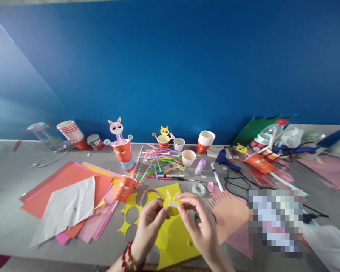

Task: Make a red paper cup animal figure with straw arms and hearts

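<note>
Both hands are raised over the table's front middle and pinch one small yellow paper bunny head (172, 203) with pink ears and a white strip across it. My left hand (150, 222), with a red bead bracelet at the wrist, grips its left side. My right hand (200, 219) grips its right side with thumb and forefinger. Under them lies a yellow sheet (172, 234) with round holes cut out of it.
Grey table (11, 226) against a blue wall. Coloured paper sheets (70, 204) lie left, straws (158, 162), a tape roll (198, 189), a glue stick (200, 166) and paper cups (206, 141) sit behind, a blue glue gun (225, 158) with cables is at right. Decorated bunny cups (121, 149) stand at mid-left.
</note>
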Demonstrator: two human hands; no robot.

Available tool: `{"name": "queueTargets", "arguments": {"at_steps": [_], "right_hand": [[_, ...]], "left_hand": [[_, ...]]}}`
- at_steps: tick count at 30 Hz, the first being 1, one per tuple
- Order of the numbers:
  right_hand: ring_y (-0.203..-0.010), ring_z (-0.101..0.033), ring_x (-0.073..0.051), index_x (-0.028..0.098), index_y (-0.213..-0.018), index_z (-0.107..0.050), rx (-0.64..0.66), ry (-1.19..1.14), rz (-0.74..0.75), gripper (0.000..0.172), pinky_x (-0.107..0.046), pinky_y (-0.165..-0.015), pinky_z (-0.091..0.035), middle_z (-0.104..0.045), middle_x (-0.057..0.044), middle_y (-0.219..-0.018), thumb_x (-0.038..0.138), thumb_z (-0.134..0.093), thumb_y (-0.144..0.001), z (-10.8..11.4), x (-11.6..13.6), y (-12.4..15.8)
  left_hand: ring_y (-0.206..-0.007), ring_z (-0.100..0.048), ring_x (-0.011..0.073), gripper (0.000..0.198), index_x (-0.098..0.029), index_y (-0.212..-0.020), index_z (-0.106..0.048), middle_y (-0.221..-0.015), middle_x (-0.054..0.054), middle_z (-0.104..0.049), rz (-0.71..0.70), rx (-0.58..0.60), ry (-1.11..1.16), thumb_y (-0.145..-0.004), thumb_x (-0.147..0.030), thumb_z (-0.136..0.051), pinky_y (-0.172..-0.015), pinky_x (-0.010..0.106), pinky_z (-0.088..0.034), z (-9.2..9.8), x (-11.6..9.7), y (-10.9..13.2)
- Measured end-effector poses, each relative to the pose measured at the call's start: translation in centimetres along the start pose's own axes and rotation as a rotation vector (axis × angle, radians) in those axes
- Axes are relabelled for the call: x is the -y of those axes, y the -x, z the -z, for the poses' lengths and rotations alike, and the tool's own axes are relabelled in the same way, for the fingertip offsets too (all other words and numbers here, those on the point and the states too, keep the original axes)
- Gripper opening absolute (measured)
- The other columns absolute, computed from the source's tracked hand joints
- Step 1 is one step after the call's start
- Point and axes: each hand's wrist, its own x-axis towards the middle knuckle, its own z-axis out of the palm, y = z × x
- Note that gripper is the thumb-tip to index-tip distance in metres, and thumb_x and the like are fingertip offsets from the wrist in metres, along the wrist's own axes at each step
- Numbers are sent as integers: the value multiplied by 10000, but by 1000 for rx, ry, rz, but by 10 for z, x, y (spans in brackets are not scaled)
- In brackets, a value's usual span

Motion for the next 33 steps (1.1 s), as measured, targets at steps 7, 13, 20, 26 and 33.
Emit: {"name": "queueTargets", "arguments": {"at_steps": [7,13,20,26,33], "right_hand": [[-973,-633,-261,225,-1010,-670,-24,344,233,155,-398,-803,-551,-630,-115,-1063,115,-595,-931,0,6,-4],[-918,-650,-251,204,-986,-667,26,354,255,136,-392,-790,-558,-684,-99,-973,102,-595,-932,2,9,-7],[-886,-688,-237,198,-1039,-683,70,359,294,163,-396,-826,-578,-746,-80,-929,108,-577,-954,1,7,-7],[-869,-688,-241,182,-1032,-677,93,373,324,158,-408,-819,-580,-750,-83,-922,96,-577,-945,0,8,-9],[-847,-696,-236,200,-1003,-673,103,354,310,172,-394,-791,-585,-744,-72,-877,97,-547,-949,3,11,-13]], "left_hand": [[-662,-586,156,200,-171,-799,-616,-713,20,-602,-137,-22,-210,-924,-328,-613,-626,239,-478,-1,-6,4],[-684,-572,157,121,-195,-846,-552,-755,27,-597,-444,22,-565,-949,-147,-510,-639,244,-441,-1,-17,3],[-707,-556,188,152,-202,-890,-521,-775,45,-598,-545,43,-785,-916,-62,-467,-642,277,-428,-1,-13,4],[-692,-541,188,167,-201,-888,-514,-769,43,-609,-591,72,-842,-927,-50,-452,-643,287,-414,-2,-20,4],[-673,-530,184,175,-209,-859,-499,-743,34,-584,-558,97,-821,-934,-63,-439,-626,288,-399,-1,-21,5]]}}
